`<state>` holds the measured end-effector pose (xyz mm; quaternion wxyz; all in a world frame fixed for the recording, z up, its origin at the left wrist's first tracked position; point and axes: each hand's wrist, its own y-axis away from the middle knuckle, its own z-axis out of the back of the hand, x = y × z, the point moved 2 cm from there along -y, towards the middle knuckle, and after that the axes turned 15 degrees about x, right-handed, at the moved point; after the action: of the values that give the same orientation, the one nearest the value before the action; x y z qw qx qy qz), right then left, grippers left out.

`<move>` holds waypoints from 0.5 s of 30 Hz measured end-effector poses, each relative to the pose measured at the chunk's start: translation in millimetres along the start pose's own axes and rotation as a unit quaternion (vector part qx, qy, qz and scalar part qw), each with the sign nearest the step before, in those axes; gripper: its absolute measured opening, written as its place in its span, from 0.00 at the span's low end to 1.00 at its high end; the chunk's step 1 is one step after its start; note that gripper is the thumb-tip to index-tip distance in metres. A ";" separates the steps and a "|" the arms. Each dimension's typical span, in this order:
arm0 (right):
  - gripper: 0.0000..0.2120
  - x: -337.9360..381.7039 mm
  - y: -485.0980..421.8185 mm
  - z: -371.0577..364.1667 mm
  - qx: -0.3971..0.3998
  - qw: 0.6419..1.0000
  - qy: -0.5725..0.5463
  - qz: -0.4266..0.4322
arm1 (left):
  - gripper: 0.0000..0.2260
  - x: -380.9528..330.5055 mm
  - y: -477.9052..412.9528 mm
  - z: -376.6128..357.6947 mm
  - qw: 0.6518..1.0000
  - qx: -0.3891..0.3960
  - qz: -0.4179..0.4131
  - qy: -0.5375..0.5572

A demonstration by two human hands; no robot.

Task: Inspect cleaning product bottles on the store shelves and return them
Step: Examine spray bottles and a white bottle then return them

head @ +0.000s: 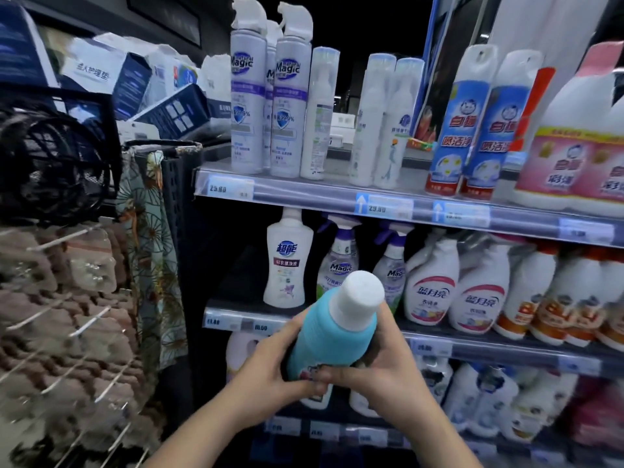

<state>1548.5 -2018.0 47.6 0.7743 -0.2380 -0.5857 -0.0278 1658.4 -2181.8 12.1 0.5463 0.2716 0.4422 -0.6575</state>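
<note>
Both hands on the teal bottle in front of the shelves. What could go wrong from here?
1. The left hand and right hand grip the teal bottle low on its body, tilted cap-forward; it might slip or tip out.
2. Its white cap points at the trigger spray bottles; pushing forward could knock them.
3. The middle shelf looks crowded on the right, so setting it there may topple neighbours.

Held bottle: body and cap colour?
Head view: the bottle body is light blue, the cap white; both hands grip it.
</note>
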 end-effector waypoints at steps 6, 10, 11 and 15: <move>0.42 7.7 4.3 7.2 -0.003 0.999 0.044 0.002 | 0.38 -23.7 -14.3 4.6 0.997 -0.015 -0.036 -0.069; 0.39 17.6 5.2 10.8 -0.011 0.998 0.057 0.015 | 0.33 -35.6 -16.2 4.1 0.996 -0.054 -0.033 -0.058; 0.39 18.4 4.2 11.4 -0.008 0.998 0.066 0.018 | 0.32 -38.2 -16.4 4.5 0.996 -0.065 -0.035 -0.053; 0.38 18.9 0.9 13.5 -0.029 0.999 0.034 0.026 | 0.34 -51.8 -12.9 3.7 0.989 -0.118 -0.031 -0.081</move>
<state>1542.6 -2007.3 67.4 0.7870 -0.2739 -0.5519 -0.0327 1659.7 -2160.1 61.0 0.5878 0.1370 0.4793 -0.6371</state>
